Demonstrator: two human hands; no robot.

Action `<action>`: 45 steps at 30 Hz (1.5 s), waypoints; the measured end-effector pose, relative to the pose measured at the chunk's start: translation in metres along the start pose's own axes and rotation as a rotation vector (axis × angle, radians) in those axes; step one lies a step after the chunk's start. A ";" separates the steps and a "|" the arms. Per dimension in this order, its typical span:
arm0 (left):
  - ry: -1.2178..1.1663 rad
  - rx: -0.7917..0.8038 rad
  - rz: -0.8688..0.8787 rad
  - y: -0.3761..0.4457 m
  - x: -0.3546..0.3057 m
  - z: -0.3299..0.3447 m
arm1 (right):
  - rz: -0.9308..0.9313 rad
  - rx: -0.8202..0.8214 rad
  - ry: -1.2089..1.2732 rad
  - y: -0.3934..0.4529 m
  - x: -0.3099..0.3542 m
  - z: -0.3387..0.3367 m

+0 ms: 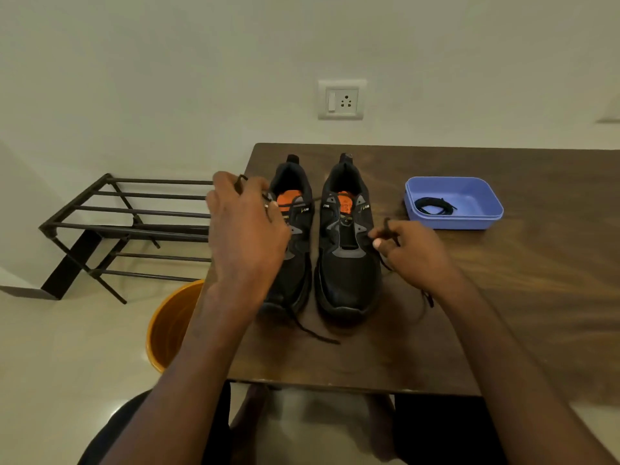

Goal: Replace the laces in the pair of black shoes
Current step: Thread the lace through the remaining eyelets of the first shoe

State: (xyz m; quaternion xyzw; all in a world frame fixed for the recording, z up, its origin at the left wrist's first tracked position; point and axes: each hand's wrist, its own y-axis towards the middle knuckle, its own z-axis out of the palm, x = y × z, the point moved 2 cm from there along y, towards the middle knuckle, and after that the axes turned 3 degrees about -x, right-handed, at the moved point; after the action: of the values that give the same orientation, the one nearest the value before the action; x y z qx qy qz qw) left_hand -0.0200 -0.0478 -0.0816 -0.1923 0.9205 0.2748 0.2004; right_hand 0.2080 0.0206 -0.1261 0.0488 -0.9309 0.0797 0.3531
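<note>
At the far left a black metal shoe rack [127,226] with thin horizontal bars stands on the pale floor against the wall. Nearer, a round orange plastic bucket [167,327] sits on the floor just beside the left edge of the dark brown wooden surface [520,280].

The left hand [246,229] is raised over the left black shoe [295,236] of the pair, its fingers [265,196] curled and pinching a thin black lace [315,333] near the shoe's collar. A loop of that lace shows above the knuckles, and a loose length trails from the toe toward the near edge of the surface.

The two black mesh sports shoes with orange insoles stand side by side, toes toward the near edge, close but apart. The right black shoe [347,263] shows grey eyelet tabs and a bare tongue.

The right hand [412,253] rests low, just right of that shoe, its fingers [377,244] pressed together and pinching a second black lace [427,298] beside the lower eyelets; the lace's end hangs past the wrist onto the surface.

Farther right and farther back sits a shallow rectangular lilac plastic tray [476,218], holding a coiled dark lace [434,206]. On the wall behind, a white socket plate [341,99] is mounted above the shoes
</note>
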 end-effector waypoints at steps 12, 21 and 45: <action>0.119 0.453 0.512 -0.022 -0.026 0.054 | 0.056 0.054 0.150 0.005 -0.011 0.002; 0.108 0.482 0.347 -0.022 -0.026 0.048 | 0.080 -0.003 0.356 -0.003 -0.015 -0.015; -0.994 0.553 -0.074 -0.010 -0.008 0.038 | 0.249 -0.381 0.071 -0.002 -0.032 -0.023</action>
State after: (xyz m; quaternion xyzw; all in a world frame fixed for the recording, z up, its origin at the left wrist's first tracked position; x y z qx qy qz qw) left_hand 0.0016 -0.0316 -0.1113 -0.0123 0.7460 0.0737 0.6617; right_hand 0.2468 0.0236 -0.1304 -0.1367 -0.9151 -0.0528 0.3757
